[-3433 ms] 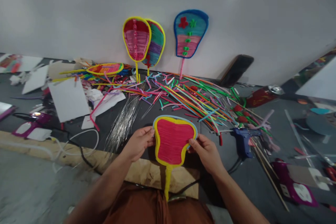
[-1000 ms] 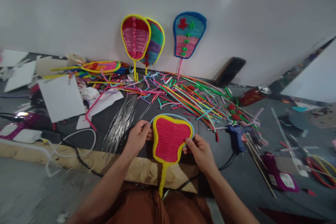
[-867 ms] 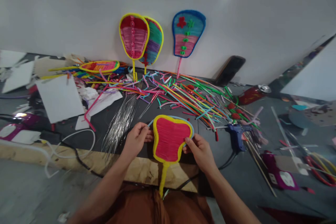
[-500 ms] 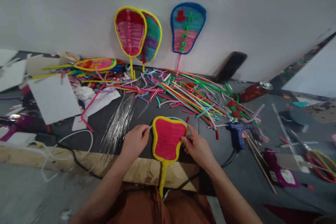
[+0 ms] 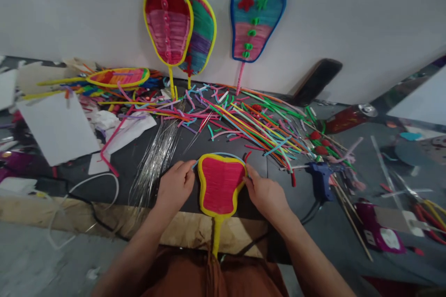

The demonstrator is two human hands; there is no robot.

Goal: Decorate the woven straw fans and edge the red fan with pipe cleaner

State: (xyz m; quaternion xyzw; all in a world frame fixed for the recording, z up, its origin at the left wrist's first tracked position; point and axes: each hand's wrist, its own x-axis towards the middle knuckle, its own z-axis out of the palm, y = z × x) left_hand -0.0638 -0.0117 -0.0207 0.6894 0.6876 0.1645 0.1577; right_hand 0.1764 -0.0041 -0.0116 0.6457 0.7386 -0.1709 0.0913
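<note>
A hand fan [image 5: 223,185] with a pink-red face, yellow fuzzy rim and yellow handle stands upright in front of me, its handle reaching down to my lap. A light blue pipe cleaner [image 5: 225,154] arches along its top edge. My left hand [image 5: 177,184] is closed in a pinch on the pipe cleaner's left end, just outside the rim. On the other side my right hand [image 5: 266,195] is closed at the fan's right edge, thumb in front, where the pipe cleaner comes down. The fingers behind the rim are hidden.
Finished fans [image 5: 169,28] and a blue-rimmed one [image 5: 258,21] lean on the wall. Pipe cleaners [image 5: 258,125] litter the table beyond my hands. Silvery wires [image 5: 156,162] lie left; a blue glue gun [image 5: 320,181], a can [image 5: 348,118] and scissors [image 5: 430,213] lie right.
The camera view has shifted slightly. The fan faces me a little more squarely, and my right thumb has drawn back toward its rim. Both hands keep their hold.
</note>
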